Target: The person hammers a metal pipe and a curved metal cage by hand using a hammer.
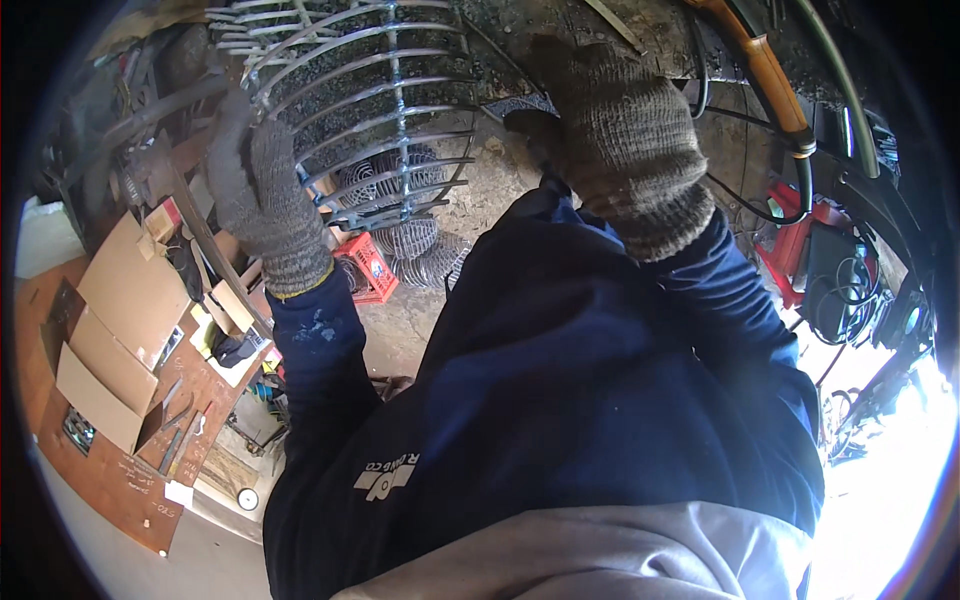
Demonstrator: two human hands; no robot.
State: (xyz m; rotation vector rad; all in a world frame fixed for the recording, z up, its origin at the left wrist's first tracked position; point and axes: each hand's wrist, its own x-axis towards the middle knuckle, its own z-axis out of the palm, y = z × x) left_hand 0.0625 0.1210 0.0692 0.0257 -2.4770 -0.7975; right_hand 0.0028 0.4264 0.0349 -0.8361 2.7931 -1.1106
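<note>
A curved grate of welded metal rods (pixel 400 110) spans the top of the view, left of centre. My left hand (pixel 262 195), in a grey knit glove, is at the grate's left side, its fingers closed about the rod ends. Further right, my right hand (pixel 630 140) wears a matching soiled glove and is over the dark work surface (pixel 655 30). Its fingers point away from me and are darkened and partly hidden, so what they hold, if anything, does not show. Straight metal rods (pixel 270 35) lie crosswise behind the grate.
Several wire coils (pixel 410 240) and a red crate (pixel 368 268) sit on the floor below the grate. On the left, a brown workbench (pixel 130 490) carries cardboard (pixel 130 290) and hand tools. A wooden handle (pixel 775 85) and dark cables hang at upper right.
</note>
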